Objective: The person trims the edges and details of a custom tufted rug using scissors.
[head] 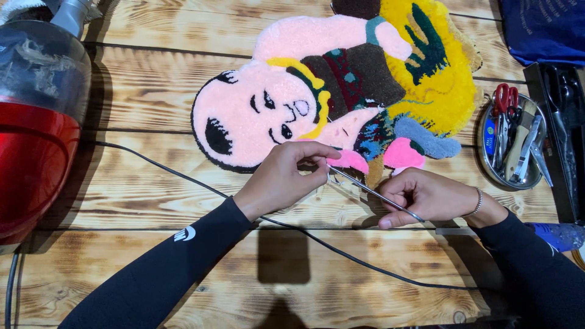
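Red canister vacuum (33,158) and round tool tray (487,164) flanking a scorched-grain plank tabletop (140,103).

Vacuum at far left, clear dust chamber on top, grey hose fitting above. Black cable (183,176) trailing across the boards toward the lower right. Metal tray at right packed with red-handled scissors (504,97) and other tools; dark case just beside it, blue cloth (545,27) in the upper right corner, blue bottle (560,234) at the right edge.

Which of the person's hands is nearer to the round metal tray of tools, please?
Right. The right hand lies just left of the tray; the left hand sits farther left by the tufted rug.
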